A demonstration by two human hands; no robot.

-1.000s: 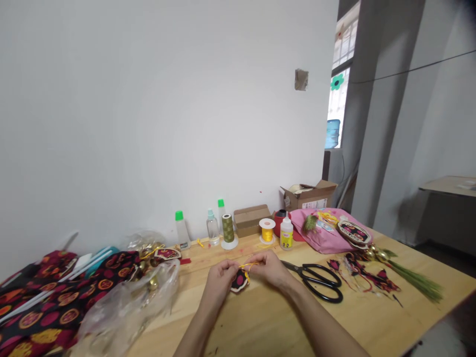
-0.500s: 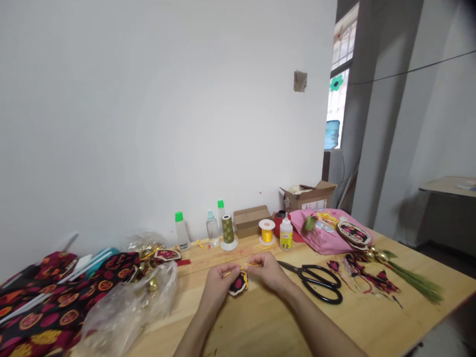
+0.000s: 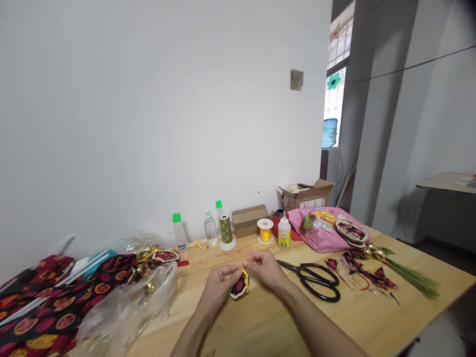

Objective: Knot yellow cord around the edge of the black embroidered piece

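Between my hands hangs a small dark fabric pendant (image 3: 239,289) with a pale edge and pink patches, low over the table. Yellow cord (image 3: 246,277) runs along its upper right side. My left hand (image 3: 222,283) pinches the top of the pendant and its cord between thumb and fingers. My right hand (image 3: 265,267) pinches the yellow cord just to the right. The fingertips nearly meet, and the exact hold on the cord is partly hidden. Black-handled scissors (image 3: 316,278) lie right of my right hand, blades toward it.
Behind my hands stand a yellow cord spool (image 3: 265,232), a glue bottle (image 3: 284,233) and an olive thread cone (image 3: 225,231). Patterned cloth (image 3: 70,297) and a clear plastic bag (image 3: 126,312) lie left. Fabric scraps (image 3: 366,272) and a pink pouch (image 3: 316,238) are right.
The view has shifted slightly. My right hand stays close to the left, its fingers pinched a little lower on the cord, and the pendant is turned slightly.
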